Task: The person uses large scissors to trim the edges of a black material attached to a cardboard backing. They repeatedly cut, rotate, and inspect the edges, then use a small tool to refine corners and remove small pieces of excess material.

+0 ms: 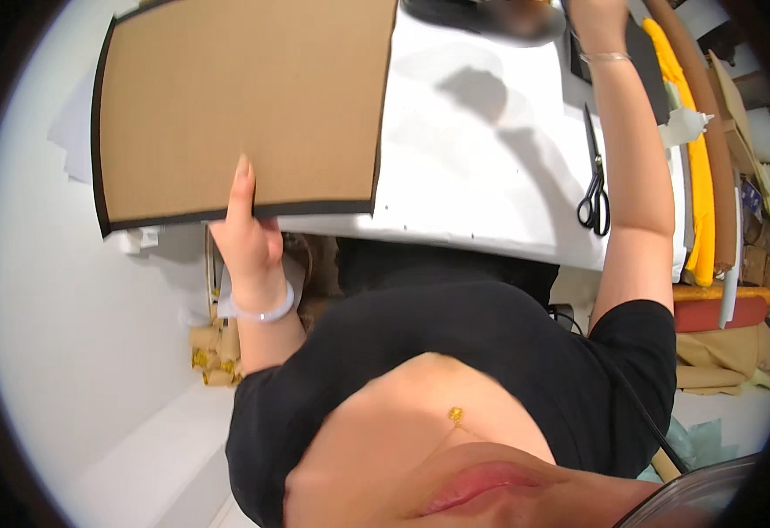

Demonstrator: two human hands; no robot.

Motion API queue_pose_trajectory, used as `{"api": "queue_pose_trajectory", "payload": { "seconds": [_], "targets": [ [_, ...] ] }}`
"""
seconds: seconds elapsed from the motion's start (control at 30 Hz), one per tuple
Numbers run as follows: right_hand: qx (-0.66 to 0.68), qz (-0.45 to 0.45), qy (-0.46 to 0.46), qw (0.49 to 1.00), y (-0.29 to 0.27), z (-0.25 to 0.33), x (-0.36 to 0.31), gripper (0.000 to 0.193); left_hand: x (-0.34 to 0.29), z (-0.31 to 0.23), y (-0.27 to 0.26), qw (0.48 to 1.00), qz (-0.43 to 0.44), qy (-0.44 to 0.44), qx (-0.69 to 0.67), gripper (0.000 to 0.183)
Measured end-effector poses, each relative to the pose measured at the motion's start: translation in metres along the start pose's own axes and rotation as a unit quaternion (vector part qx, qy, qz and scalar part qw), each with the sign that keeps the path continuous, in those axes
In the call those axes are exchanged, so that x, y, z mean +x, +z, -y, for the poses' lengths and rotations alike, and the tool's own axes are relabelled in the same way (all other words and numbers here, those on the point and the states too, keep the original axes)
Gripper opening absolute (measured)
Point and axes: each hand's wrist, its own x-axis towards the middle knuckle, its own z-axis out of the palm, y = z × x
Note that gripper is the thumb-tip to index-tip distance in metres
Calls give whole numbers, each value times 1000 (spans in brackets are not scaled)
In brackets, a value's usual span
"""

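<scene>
As the head view showed, left hand [251, 238] pinched the near edge of a black-edged brown panel [244, 97], thumb flat on top pointing forward, fingers curled below. Panel sat at the left side of the white tabletop [455, 167]. Right hand [598, 22] reached far forward, arm almost straight; frame cut it off, couldn't tell its grip. Scissors [594, 185] lay just beside that arm.

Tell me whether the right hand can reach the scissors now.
Probably yes: the scissors lie uncovered on the white surface, beside the right forearm, though the right hand would have to draw back.
</scene>
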Motion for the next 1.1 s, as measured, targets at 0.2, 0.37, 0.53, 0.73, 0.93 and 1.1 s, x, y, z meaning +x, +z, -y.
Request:
{"api": "queue_pose_trajectory", "payload": {
  "seconds": [0.2,0.37,0.53,0.73,0.93,1.1],
  "targets": [
    [-322,99,-37,941,47,-55,72,42,5,-1,-12,998,-49,19,-37,43],
    [-355,130,-31,925,49,-93,91,41,9,-4,-18,997,-69,27,-29,42],
    [-338,173,31,925,35,-103,96,40,10,0,-23,997,-67,21,-9,43],
    [-426,265,85,861,16,-109,98,41,14,8,-8,996,-58,-24,-64,42],
    [-599,269,-194,729,0,-133,89,43,9,5,28,996,-30,-27,-84,38],
    [-767,377,-517,53,-25,-183,117,32,-6,1,38,998,4,-20,-60,41]
  ]
}}
